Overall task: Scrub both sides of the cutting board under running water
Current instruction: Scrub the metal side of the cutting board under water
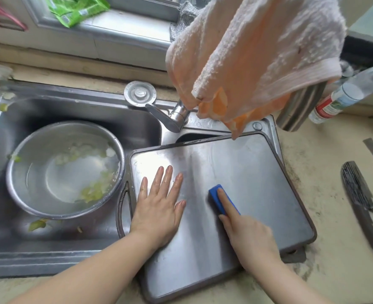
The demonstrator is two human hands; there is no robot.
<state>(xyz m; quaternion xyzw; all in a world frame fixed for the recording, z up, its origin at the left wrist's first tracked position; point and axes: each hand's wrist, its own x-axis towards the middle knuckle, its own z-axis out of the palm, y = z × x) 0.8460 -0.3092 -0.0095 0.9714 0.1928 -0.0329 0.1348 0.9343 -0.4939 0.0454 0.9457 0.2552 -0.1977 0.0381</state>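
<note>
Cutting board [236, 172] flat under left fingers [165, 176] — sponge [221, 199] beneath right fingers [225, 200]

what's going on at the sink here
A person is cleaning a metal cutting board laid flat across the right side of the sink. The left hand presses flat on the board to steady it, while the right hand pushes a blue sponge over its surface. No water is visibly running from the faucet. A metal bowl with vegetable scraps sits in the left basin.
</note>
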